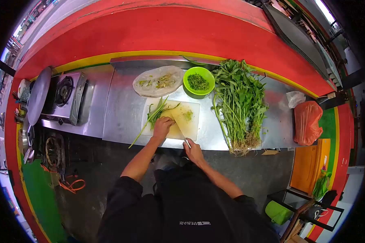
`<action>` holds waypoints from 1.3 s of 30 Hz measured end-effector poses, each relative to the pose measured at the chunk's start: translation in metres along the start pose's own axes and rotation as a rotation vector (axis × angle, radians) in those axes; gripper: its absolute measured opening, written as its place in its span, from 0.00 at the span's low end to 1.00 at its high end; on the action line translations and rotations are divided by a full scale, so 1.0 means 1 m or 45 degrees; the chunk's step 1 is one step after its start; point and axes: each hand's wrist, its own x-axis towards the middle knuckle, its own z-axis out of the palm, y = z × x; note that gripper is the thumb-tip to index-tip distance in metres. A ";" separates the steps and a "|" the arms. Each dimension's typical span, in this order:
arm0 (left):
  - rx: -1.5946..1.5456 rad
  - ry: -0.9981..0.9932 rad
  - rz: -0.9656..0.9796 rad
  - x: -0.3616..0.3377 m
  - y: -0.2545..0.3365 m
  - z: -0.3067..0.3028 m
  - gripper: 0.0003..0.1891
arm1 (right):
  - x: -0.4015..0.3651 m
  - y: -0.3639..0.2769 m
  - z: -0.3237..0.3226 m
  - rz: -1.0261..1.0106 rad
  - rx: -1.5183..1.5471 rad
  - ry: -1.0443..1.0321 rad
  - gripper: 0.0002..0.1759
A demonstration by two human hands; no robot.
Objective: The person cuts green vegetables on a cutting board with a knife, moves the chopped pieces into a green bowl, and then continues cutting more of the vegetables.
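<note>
On the white cutting board (194, 131), my left hand (162, 127) is closed over a small bunch of leafy green stems (158, 111). One long stem sticks out past the board's lower left edge. My right hand (194, 151) grips a knife (181, 130) by its handle, and the blade points up and left toward my left fingertips. A little pile of chopped greens (188, 115) lies on the board right of the blade. Above the board's right corner stands a lime-green bowl (200, 94) holding more chopped greens.
A large bundle of rooted greens (241, 105) fills the counter to the right, with a red plastic bag (307, 121) beyond. Behind the board lies a clear plastic bag (144, 87) with plant scraps. A gas stove (74, 97) and a round pan lid (39, 96) are at left.
</note>
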 end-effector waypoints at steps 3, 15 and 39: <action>0.029 -0.005 -0.012 -0.002 0.002 0.000 0.05 | 0.008 -0.004 0.006 -0.057 -0.055 0.051 0.20; -0.112 0.018 -0.030 -0.004 -0.001 -0.006 0.06 | 0.001 -0.008 -0.006 0.046 0.037 -0.009 0.22; -0.101 0.052 0.014 -0.007 0.002 -0.005 0.07 | -0.011 -0.006 -0.008 0.072 0.054 -0.074 0.20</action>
